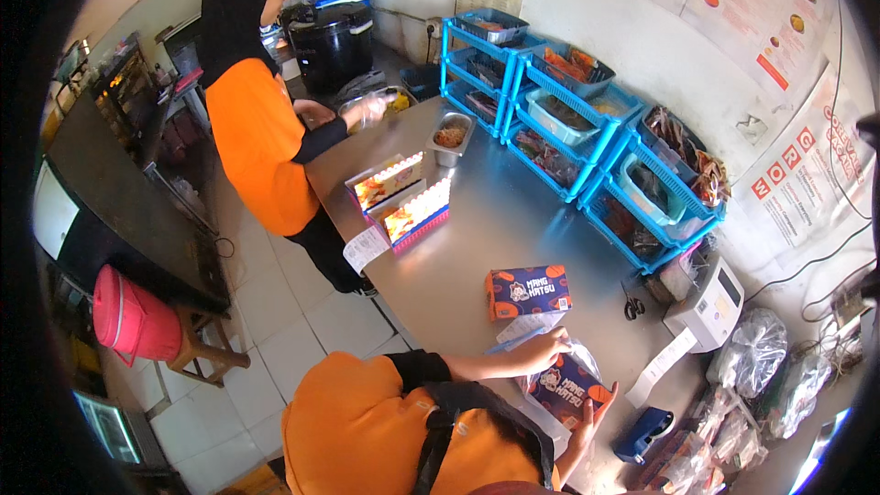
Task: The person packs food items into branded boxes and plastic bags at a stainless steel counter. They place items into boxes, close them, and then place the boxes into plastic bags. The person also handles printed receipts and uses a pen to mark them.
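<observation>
A printed purple and orange food box [567, 388] lies partly inside a clear plastic bag [584, 355] on the steel worktop before me. My left hand [546, 352] pinches the bag's edge at the box's upper side. My right hand [586, 423] is at the box's lower right corner, its fingers spread against the cardboard. A second printed box [528, 292], closed, stands just beyond my left hand, and a paper receipt [529, 325] lies beside it.
Two opened boxes [417, 213] stand farther off by a receipt slip. Blue stacked racks [560, 124] line the wall. Scissors [632, 302], a label printer [708, 306], a blue tape dispenser [644, 434] and plastic bags are rightward. A co-worker [254, 144] in plastic gloves stands beyond the worktop's left edge.
</observation>
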Motion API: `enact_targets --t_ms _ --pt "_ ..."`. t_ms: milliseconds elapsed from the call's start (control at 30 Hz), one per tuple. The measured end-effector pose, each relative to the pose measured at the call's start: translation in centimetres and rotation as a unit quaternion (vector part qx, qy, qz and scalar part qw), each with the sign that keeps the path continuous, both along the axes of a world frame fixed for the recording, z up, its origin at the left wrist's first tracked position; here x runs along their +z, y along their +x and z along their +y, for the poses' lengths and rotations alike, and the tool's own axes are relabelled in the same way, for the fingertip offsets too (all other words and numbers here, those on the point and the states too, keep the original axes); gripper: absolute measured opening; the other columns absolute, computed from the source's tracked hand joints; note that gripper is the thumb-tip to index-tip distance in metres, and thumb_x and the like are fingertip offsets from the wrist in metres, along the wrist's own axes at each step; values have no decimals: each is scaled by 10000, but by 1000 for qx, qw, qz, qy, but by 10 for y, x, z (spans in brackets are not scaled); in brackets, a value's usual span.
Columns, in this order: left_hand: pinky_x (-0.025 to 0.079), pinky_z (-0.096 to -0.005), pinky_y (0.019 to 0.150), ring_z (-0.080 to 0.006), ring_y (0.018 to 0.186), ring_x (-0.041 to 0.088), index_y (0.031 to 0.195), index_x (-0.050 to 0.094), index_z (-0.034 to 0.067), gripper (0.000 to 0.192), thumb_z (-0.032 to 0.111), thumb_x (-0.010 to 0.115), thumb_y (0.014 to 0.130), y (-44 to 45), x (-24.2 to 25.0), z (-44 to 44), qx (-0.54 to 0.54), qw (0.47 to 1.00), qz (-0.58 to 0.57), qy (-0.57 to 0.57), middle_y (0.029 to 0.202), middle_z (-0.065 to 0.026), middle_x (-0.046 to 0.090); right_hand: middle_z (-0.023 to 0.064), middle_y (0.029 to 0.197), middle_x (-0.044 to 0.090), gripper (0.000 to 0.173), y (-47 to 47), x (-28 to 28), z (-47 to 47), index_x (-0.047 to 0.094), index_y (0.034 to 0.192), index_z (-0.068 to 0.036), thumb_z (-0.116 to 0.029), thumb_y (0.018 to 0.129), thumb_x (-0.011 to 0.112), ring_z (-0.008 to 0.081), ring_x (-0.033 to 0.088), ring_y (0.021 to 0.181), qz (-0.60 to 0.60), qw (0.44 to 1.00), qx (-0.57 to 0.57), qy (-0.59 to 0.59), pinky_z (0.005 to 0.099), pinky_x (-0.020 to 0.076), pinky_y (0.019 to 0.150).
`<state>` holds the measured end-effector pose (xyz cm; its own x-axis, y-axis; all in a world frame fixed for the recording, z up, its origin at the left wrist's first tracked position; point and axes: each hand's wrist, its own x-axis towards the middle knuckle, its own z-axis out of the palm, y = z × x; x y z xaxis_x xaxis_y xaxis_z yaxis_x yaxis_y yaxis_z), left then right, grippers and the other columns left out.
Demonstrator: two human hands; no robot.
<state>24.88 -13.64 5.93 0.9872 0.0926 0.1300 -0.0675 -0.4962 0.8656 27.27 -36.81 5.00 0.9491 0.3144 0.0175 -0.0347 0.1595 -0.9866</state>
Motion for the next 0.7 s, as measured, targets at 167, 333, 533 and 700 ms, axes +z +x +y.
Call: enact_targets --t_ms 167,333,533,700 --pt "480 -396 876 -339 992 621 1293 570 93 529 -70 543 790 -17 12 -24 -85 988 -64 109 1192 -224 498 211 1352 428 690 9 -30 -13 173 1519 -119 -189 930 525 341 449 1218 -86 937 -4 -339 456 352 1038" --pt "432 -514 974 -399 1103 555 1509 228 180 744 44 530 843 -39 6 -21 -95 901 -1 424 1366 -337 353 221 1205 444 645 15 -33 -30 378 1414 -85 -40 804 582 396 450 1168 -226 840 -114 -480 488 364 998" --pt "491 -407 857 -332 998 601 1425 365 3 661 5 577 798 -20 40 -12 -176 977 117 1 1168 -270 515 159 871 578 374 18 -5 -31 622 1161 3 1 791 570 249 588 807 -80 871 -126 -468 374 480 722" --pt "450 -372 831 -297 913 561 1368 473 15 617 -36 592 764 -23 59 5 -76 996 41 -12 1002 -179 516 115 737 617 273 36 46 -53 645 1081 42 8 851 503 154 536 600 -197 907 -82 -363 305 445 549"
